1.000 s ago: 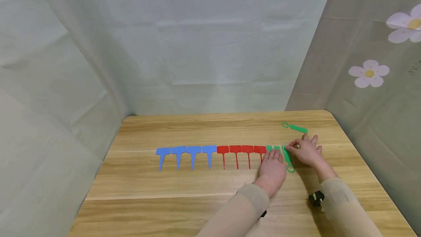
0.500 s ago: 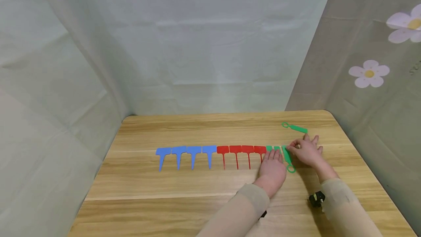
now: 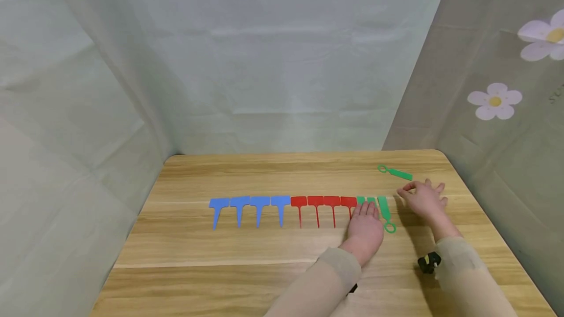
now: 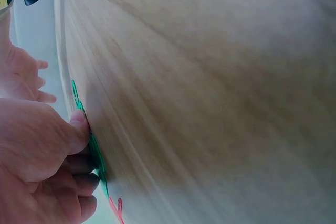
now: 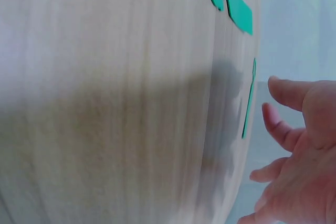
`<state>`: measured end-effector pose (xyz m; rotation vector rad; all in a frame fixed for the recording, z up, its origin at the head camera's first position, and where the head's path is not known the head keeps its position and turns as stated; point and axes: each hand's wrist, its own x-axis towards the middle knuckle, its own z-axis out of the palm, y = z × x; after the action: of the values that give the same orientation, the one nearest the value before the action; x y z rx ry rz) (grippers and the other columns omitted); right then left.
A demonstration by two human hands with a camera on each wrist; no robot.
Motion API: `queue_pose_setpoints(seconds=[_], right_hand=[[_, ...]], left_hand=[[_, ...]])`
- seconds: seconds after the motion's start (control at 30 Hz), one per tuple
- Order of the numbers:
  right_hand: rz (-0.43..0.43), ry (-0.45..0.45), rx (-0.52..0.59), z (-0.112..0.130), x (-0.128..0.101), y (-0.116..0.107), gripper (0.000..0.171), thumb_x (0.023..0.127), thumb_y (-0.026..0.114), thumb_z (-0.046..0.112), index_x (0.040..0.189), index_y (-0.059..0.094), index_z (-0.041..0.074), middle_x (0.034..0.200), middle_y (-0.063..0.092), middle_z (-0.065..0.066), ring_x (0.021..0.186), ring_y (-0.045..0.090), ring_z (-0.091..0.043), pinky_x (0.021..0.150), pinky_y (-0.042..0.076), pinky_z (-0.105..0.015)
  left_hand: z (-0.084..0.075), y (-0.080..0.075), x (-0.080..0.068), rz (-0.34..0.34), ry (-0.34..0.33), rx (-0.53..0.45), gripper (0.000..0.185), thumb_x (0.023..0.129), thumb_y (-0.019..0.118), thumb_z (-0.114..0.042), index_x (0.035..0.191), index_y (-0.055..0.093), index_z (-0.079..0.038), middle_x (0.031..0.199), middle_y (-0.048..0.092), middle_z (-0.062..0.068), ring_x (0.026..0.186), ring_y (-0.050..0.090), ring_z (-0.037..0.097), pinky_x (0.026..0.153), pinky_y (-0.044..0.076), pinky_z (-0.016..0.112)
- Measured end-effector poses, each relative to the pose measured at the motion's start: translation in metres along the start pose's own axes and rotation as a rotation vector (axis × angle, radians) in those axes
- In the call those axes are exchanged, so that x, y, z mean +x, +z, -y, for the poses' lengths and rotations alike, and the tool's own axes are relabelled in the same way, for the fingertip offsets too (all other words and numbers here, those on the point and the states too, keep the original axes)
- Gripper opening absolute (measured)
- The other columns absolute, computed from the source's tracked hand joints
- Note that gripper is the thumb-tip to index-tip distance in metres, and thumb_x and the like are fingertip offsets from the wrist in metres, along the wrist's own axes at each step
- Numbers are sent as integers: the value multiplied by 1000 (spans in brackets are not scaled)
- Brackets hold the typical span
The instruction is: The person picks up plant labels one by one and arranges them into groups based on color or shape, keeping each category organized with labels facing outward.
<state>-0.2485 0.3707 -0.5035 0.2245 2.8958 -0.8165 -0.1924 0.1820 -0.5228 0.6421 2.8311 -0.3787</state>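
Observation:
My left hand (image 3: 365, 233) rests with fingers extended on two green plant labels (image 3: 371, 199) at the right part of a row, partly hiding them. In the left wrist view the thumb lies against a green label (image 4: 96, 153). Just right of that hand, another green label (image 3: 383, 208) lies flat, its ring end toward me. Over the table to its right is my right hand (image 3: 425, 203), holding nothing; in the right wrist view its thumb and fingers (image 5: 286, 94) are spread apart. A loose green label (image 3: 401, 174) lies beyond it, near the back.
Leftward, the row continues with several red T-shaped plant labels (image 3: 315, 199) and several blue T-shaped ones (image 3: 260, 201). They lie on a wooden table (image 3: 198, 278). Fabric walls (image 3: 282, 62) stand behind and at both sides.
The right hand has let go of the green label beside the left hand and moved off to the right. The left hand stays in place.

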Motion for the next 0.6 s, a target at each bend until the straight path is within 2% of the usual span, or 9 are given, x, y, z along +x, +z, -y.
queue_pose_setpoints(seconds=[0.23,0.43,0.6], right_hand=[[-28,80,10,-11,10,-7,50,110,54,38,133,58,-6,158,7,-54,144,-14,-77,107,4,-92],[-63,59,8,-17,20,-14,50,110,51,33,141,53,-7,150,23,-53,142,-7,-77,105,8,-91],[-50,30,-18,-21,29,-19,49,112,52,29,148,51,-4,153,17,-55,142,-9,-79,105,7,-91]], left_hand=[[-3,1,2,6,-3,-5,51,117,35,-37,168,35,-34,175,24,-15,160,21,7,129,18,28],[-2,1,1,2,0,-2,51,117,36,-37,168,36,-33,174,25,-15,160,22,7,129,19,29],[-2,2,1,-12,13,-1,50,117,38,-38,167,38,-32,174,26,-14,160,23,8,129,19,30]])
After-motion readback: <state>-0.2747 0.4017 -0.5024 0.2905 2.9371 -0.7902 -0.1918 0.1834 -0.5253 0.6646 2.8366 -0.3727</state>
